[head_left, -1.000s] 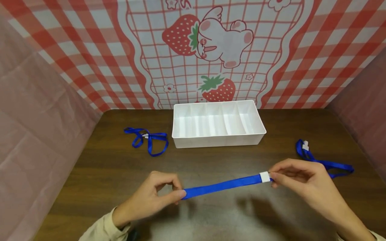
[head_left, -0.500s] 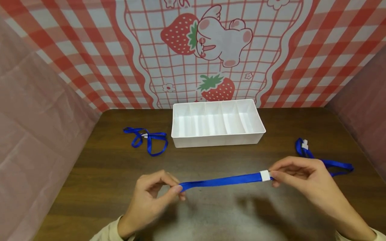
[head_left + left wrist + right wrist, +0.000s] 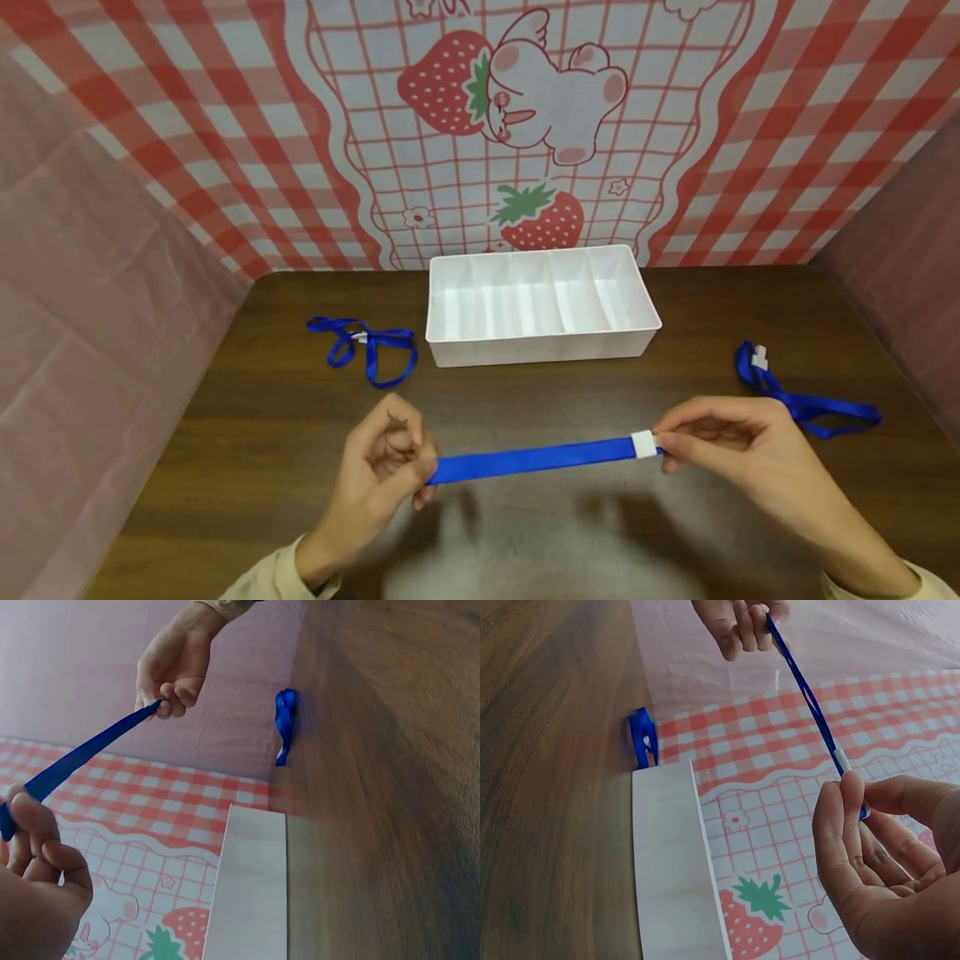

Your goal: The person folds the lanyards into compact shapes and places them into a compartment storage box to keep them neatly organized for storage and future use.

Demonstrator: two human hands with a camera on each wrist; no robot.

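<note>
A folded blue lanyard (image 3: 532,460) with a white clip (image 3: 643,444) is stretched nearly level above the table, between both hands. My left hand (image 3: 378,479) pinches its plain end between thumb and fingers. At the clip end, my right hand (image 3: 738,454) pinches the lanyard just beyond the white piece. The right wrist view shows the strap (image 3: 810,697) edge-on as separate layers, with the right fingertips close below the clip (image 3: 841,760). In the left wrist view the strap (image 3: 90,746) runs taut from one hand to the other.
A white divided box (image 3: 543,350) stands at the back middle of the wooden table (image 3: 247,433). One loose blue lanyard (image 3: 372,354) lies left of it; another (image 3: 832,410) lies at the right, partly behind the right hand. A checked cloth (image 3: 247,150) hangs behind.
The left hand has shifted left, regripping the lanyard's end with fingers more curled. The right hand has moved slightly left with the clip. The box and loose lanyards stay put.
</note>
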